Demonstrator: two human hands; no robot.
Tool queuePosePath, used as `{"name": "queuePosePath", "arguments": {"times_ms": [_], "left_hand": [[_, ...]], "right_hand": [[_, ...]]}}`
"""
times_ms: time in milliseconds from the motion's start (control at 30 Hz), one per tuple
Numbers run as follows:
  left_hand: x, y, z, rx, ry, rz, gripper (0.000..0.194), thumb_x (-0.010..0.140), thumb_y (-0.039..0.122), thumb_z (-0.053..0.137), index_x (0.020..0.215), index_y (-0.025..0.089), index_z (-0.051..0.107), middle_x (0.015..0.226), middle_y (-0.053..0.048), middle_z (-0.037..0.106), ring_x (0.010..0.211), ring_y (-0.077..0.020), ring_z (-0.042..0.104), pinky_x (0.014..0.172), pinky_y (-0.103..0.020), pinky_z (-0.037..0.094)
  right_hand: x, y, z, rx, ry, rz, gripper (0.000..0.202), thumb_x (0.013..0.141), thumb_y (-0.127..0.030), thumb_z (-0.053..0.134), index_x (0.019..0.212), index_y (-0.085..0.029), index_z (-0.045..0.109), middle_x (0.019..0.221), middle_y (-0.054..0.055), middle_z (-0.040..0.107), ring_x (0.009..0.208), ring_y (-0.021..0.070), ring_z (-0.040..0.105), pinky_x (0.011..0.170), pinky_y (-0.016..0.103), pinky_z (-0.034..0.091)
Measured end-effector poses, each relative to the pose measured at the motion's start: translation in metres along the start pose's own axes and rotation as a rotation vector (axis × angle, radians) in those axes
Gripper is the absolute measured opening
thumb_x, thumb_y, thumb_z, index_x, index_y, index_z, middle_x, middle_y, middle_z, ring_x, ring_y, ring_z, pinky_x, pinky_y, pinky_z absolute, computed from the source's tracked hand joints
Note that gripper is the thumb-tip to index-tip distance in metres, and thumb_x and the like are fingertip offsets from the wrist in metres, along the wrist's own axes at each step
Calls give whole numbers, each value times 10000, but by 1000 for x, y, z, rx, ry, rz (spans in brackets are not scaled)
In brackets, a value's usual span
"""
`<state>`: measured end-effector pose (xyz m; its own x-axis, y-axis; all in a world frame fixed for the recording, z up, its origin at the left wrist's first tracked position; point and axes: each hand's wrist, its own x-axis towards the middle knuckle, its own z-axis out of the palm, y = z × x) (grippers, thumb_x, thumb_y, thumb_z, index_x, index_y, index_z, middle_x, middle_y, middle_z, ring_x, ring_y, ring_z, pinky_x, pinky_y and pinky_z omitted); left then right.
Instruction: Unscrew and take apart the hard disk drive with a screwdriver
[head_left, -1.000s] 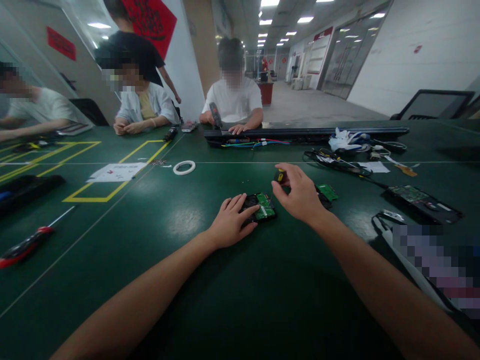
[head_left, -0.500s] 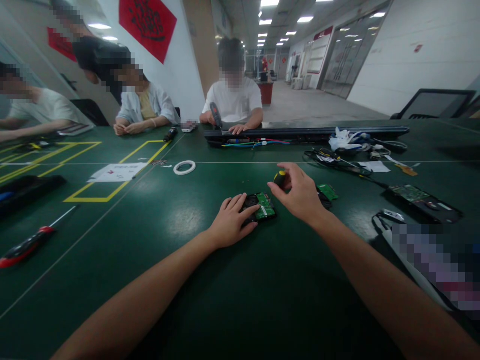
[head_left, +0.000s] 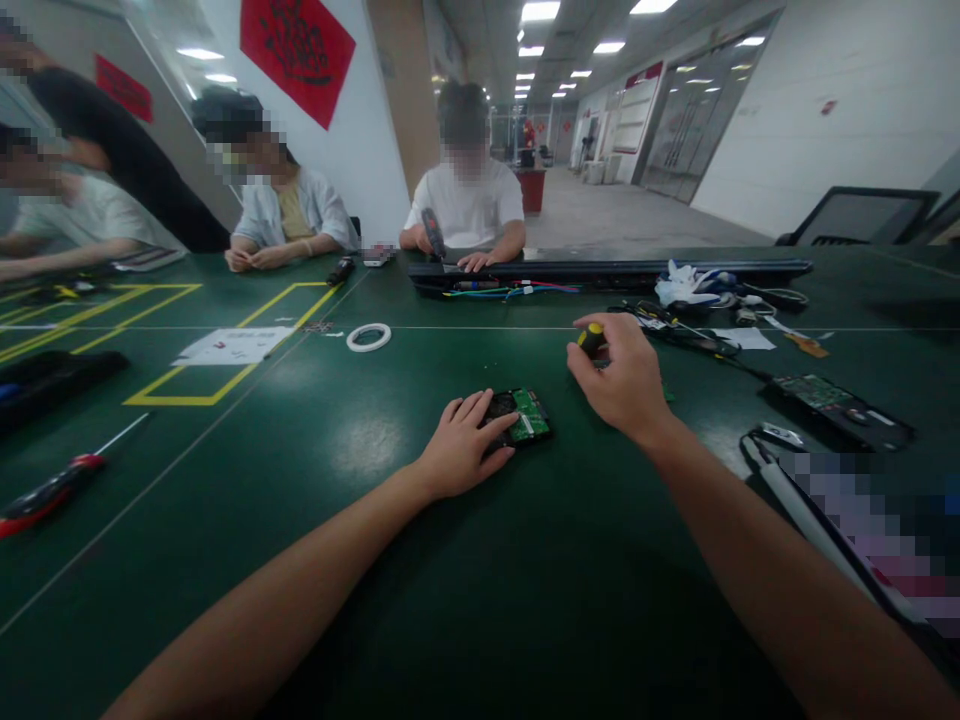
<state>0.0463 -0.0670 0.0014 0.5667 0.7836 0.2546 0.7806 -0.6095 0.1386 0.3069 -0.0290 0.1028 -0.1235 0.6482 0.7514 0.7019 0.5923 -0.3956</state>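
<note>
My left hand lies with spread fingers on a black hard drive whose green circuit board faces up. The drive rests flat on the dark green table. To its right and raised above the table, my right hand has its fingers closed round the yellow-and-black handle of a small screwdriver. The shaft of that tool is hidden. A bit of green board shows behind my right hand, mostly covered by it.
A second opened drive sits at the right, near cables and white gloves. A white tape ring, a paper sheet and a red-black screwdriver are left. People sit across the table behind a long black bar.
My right hand has moved right with the small screwdriver, away from the drive, and now covers more of the items behind it. A standing person at the left has shifted further left.
</note>
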Motion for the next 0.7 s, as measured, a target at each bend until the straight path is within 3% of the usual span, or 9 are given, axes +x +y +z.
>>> {"name": "queuePosePath", "arguments": {"times_ms": [133, 200, 300, 333, 500, 700], "left_hand": [[-1, -1, 1, -5, 11, 5, 555, 1024, 504, 572, 1549, 341, 494, 1691, -131, 307, 1545, -387, 299, 1209, -636, 279], [-1, -2, 2, -9, 19, 5, 549, 1024, 498, 574, 1545, 342, 499, 1691, -129, 309, 1543, -389, 302, 1207, -638, 279], [-1, -2, 2, -16, 24, 5, 554, 1015, 498, 587, 1541, 343, 505, 1694, -131, 302, 1537, -403, 305, 1196, -643, 289], [-1, -2, 2, -15, 24, 7, 557, 1015, 501, 586, 1542, 342, 503, 1694, -134, 301, 1536, -406, 306, 1193, -643, 293], [1, -1, 1, 15, 9, 8, 567, 1011, 500, 593, 1543, 326, 504, 1682, -156, 311, 1540, -396, 300, 1200, -629, 286], [1, -2, 1, 1, 9, 4, 561, 1015, 500, 588, 1542, 328, 503, 1680, -139, 323, 1545, -392, 287, 1200, -632, 287]], "right_hand": [[13, 3, 13, -17, -128, 15, 217, 909, -198, 528, 1118, -197, 585, 1112, 131, 657, 1040, 269, 631, 923, 426, 500], [25, 5, 28, -100, -300, -20, 256, 872, -150, 517, 1110, -173, 606, 1128, 138, 684, 1055, 258, 636, 949, 396, 481], [47, 11, 59, -306, -657, 25, 218, 913, -237, 559, 1077, -170, 686, 1121, 129, 738, 1055, 254, 669, 928, 335, 469], [54, 14, 72, -320, -706, 34, 203, 911, -258, 588, 1042, -173, 717, 1111, 124, 755, 1058, 256, 681, 917, 317, 467], [67, 33, 132, -339, -828, 93, 174, 837, -302, 743, 944, -172, 786, 1063, 122, 793, 1019, 264, 723, 839, 275, 490], [51, 55, 176, -350, -794, 198, 316, 923, -411, 678, 1126, -188, 773, 1200, 146, 768, 1115, 279, 712, 910, 311, 513]]}}
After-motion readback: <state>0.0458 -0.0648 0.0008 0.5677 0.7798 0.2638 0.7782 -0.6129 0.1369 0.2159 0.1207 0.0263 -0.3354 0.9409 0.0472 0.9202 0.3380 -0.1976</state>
